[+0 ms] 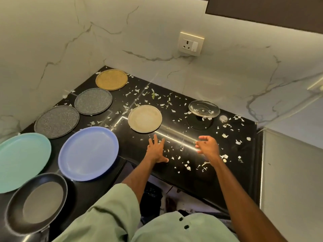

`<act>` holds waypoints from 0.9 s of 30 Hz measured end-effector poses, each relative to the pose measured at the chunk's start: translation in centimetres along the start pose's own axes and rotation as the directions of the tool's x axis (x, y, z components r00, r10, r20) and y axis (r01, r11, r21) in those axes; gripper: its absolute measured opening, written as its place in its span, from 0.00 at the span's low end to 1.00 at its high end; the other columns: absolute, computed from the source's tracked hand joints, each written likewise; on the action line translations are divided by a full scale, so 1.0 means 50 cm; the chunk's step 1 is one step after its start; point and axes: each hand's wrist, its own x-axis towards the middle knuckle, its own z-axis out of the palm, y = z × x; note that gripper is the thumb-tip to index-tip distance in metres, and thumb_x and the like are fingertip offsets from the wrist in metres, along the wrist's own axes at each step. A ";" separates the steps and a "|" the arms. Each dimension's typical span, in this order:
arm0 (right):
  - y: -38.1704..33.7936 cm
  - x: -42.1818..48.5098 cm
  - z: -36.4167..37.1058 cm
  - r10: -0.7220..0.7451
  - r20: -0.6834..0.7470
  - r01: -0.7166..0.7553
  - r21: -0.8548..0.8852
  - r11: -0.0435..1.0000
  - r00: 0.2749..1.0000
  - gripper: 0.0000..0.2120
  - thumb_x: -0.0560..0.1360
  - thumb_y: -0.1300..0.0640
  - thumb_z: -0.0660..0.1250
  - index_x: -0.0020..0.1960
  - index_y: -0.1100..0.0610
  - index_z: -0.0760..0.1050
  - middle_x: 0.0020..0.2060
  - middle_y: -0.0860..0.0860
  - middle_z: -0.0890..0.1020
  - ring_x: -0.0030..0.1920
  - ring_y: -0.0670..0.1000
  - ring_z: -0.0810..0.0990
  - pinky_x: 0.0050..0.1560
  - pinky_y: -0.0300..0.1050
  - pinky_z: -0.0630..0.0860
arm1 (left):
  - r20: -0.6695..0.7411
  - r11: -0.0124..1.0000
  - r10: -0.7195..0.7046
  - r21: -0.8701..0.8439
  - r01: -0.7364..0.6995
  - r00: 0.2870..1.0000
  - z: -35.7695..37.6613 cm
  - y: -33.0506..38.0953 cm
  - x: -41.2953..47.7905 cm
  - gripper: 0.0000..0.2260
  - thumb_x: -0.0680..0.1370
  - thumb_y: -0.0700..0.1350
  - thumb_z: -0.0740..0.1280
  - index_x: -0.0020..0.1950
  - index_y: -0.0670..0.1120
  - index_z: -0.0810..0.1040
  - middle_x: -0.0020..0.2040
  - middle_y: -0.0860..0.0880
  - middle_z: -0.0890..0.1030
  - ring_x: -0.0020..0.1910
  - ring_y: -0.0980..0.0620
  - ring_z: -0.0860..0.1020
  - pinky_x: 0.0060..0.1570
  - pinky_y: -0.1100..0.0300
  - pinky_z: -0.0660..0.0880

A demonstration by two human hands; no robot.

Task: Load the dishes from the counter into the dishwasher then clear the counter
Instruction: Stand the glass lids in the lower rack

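Several plates lie on the black counter [201, 175]. A beige plate [144, 118] sits mid-counter and a clear glass plate [204, 108] lies to its right. On the left are a blue plate [88, 153], a teal plate [21, 160], two speckled grey plates [56, 121] [93, 101], a golden plate [111, 79] and a black pan [35, 203]. My left hand [156, 150] stretches flat over the counter just below the beige plate, holding nothing. My right hand [207, 145] hovers with loosely bent fingers below the glass plate, empty.
Small white and green food scraps [187, 167] are scattered over the counter's middle and right. Marble walls close the corner behind and to the left, with a wall socket [190, 43]. The counter's front edge runs diagonally beneath my arms. A pale panel [293, 172] stands at right.
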 end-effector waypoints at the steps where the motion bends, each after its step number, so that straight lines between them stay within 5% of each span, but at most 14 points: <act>1: -0.005 0.021 -0.002 0.006 0.014 -0.006 -0.003 1.000 1.000 0.13 0.75 0.64 0.71 0.59 0.56 0.77 0.45 0.55 0.85 0.46 0.53 0.86 0.38 0.47 0.84 | 0.018 1.000 -0.002 0.021 0.001 1.000 -0.002 0.008 0.012 0.53 0.72 0.57 0.77 0.83 0.51 0.43 0.80 0.38 0.34 0.78 0.29 0.38 0.76 0.33 0.52; 7: -0.003 0.143 0.008 0.163 0.155 -0.195 0.217 0.956 0.974 0.11 0.75 0.55 0.75 0.53 0.60 0.80 0.48 0.59 0.84 0.43 0.52 0.83 0.42 0.49 0.82 | 0.148 0.997 -0.071 0.044 0.065 0.986 -0.015 0.047 0.051 0.55 0.71 0.49 0.80 0.82 0.56 0.41 0.79 0.37 0.32 0.75 0.24 0.35 0.72 0.25 0.49; 11: -0.032 0.196 0.004 0.297 0.230 -0.363 0.344 0.866 0.927 0.31 0.78 0.48 0.72 0.71 0.66 0.69 0.61 0.63 0.80 0.60 0.61 0.82 0.59 0.57 0.81 | 0.139 0.997 -0.077 -0.009 0.079 0.987 -0.019 0.048 0.051 0.54 0.70 0.47 0.80 0.82 0.57 0.43 0.80 0.39 0.32 0.75 0.25 0.33 0.72 0.25 0.47; 15: -0.066 0.249 -0.005 0.317 0.255 -0.403 0.461 0.791 0.914 0.39 0.78 0.45 0.71 0.78 0.66 0.59 0.66 0.66 0.77 0.58 0.60 0.82 0.49 0.54 0.83 | 0.130 0.996 -0.077 -0.040 0.083 0.989 -0.015 0.043 0.053 0.54 0.70 0.46 0.80 0.82 0.58 0.44 0.80 0.41 0.32 0.76 0.28 0.32 0.73 0.26 0.46; 20: -0.091 0.296 -0.017 0.322 0.226 -0.393 0.495 0.775 0.919 0.34 0.80 0.45 0.68 0.77 0.64 0.62 0.67 0.66 0.77 0.59 0.61 0.83 0.59 0.56 0.81 | 0.128 0.993 -0.101 -0.040 0.107 0.987 -0.016 0.047 0.059 0.54 0.69 0.46 0.81 0.82 0.59 0.45 0.81 0.42 0.33 0.76 0.28 0.33 0.73 0.26 0.46; 27: -0.099 0.334 -0.037 0.361 0.237 -0.431 0.547 0.718 0.902 0.25 0.82 0.48 0.65 0.73 0.61 0.69 0.62 0.63 0.81 0.51 0.58 0.86 0.48 0.52 0.84 | 0.150 0.991 -0.133 0.009 0.133 0.980 -0.022 0.058 0.068 0.55 0.69 0.46 0.81 0.82 0.57 0.45 0.81 0.39 0.34 0.75 0.26 0.34 0.71 0.24 0.49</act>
